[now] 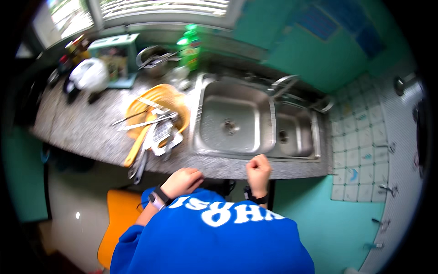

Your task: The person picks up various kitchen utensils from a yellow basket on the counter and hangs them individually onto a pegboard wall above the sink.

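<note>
Just in front of my blue sweatshirt, my left hand [183, 181] hangs near the counter's front edge, fingers curled together and nothing visible in it. My right hand [259, 172] is closed in a loose fist at the counter edge before the sink, with no object showing. Beyond them lies a stainless steel double sink; its large basin [219, 132] and small basin [301, 142] hold nothing visible. To the left of the sink, a yellow plastic basin [183, 109] is heaped with kitchen utensils, among them a yellow-handled tool [137, 147] and a metal grater [162, 132].
A green bottle [190, 49], a metal pot [154, 56], a white plastic bag [89, 75] and a pale green rack [131, 56] line the counter's back. Two faucets [285, 84] rise behind the sink. An orange chair [118, 219] stands at lower left.
</note>
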`<state>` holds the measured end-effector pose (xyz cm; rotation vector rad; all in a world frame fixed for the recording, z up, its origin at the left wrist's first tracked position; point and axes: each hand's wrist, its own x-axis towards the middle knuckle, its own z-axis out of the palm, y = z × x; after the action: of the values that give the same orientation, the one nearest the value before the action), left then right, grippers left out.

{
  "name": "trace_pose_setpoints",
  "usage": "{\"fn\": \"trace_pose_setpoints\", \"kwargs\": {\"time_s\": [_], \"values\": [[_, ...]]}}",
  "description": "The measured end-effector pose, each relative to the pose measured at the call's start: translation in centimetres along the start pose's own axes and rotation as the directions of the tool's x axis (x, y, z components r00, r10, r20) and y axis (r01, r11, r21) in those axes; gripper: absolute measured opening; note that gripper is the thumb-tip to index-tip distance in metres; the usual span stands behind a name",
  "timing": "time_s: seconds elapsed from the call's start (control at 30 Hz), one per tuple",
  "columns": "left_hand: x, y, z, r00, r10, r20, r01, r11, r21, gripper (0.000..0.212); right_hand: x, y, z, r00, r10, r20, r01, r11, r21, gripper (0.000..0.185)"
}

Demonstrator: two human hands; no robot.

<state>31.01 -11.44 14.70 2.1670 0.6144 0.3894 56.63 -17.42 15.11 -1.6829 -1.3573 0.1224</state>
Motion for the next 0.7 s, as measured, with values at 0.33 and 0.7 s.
{"fn": "trace_pose_setpoints", "kwargs": {"time_s": [0.33,0.7], "values": [[-6.7,-0.1,-3.0,0.99,-0.071,-0.118,0.064,0.996,-0.06,0.016,0.9,-2.7,4.1,0.941,0.145,0.306,-0.116,0.987,-0.111,0.094],[-11.2,-1.5,-15.6,0.7,-0.238,-0.673,0.49,0.845,0.211,0.011,-1.1,-3.3,4.4,0.914,0.13,0.384,-0.108,0.991,-0.077,0.076]]}}
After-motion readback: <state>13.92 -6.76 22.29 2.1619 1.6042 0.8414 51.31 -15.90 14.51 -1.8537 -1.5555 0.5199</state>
